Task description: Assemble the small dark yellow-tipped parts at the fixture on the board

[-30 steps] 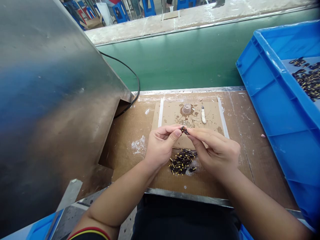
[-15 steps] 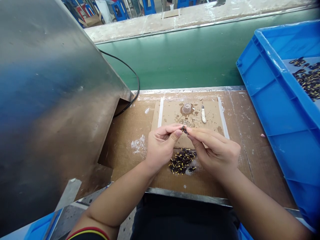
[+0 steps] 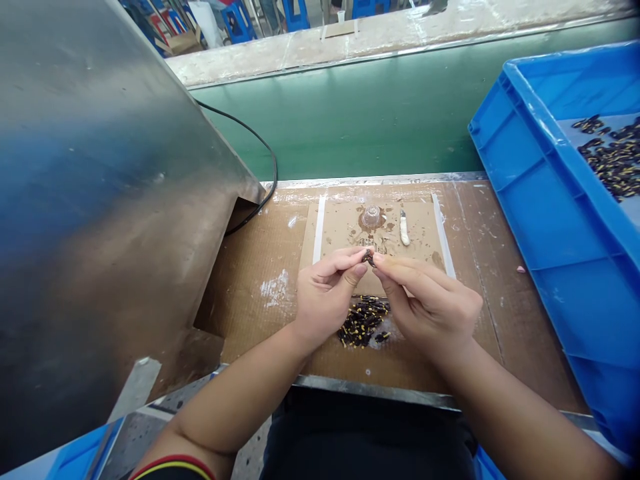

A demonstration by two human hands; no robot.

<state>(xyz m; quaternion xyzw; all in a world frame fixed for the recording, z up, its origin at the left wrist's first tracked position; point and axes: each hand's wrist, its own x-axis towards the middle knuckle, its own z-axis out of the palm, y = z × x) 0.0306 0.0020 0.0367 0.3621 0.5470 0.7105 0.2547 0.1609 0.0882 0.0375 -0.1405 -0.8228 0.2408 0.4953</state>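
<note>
My left hand (image 3: pixel 327 290) and my right hand (image 3: pixel 430 297) meet over the cardboard, fingertips pinched on one small dark piece (image 3: pixel 369 257). Its exact kind is too small to make out, and the fingers cover part of it. Just below the hands lies a pile of small black-and-yellow pieces (image 3: pixel 361 323), partly hidden by my left hand. Beyond the fingers, a small clear plastic cup (image 3: pixel 371 217) sits on a wet-stained cardboard sheet (image 3: pixel 340 220). A white-handled knife or similar tool (image 3: pixel 405 230) lies to the right of the cup.
A large blue crate (image 3: pixel 560 200) stands at the right, with many similar dark-and-yellow pieces (image 3: pixel 617 157) inside. A big metal housing (image 3: pixel 115 200) fills the left side, with a black cable (image 3: pixel 273 157) beside it. A green belt (image 3: pixel 360 130) runs behind the table.
The small piece looks slightly turned between the fingertips. Both hands stay in nearly the same place, and the view has shifted a little.
</note>
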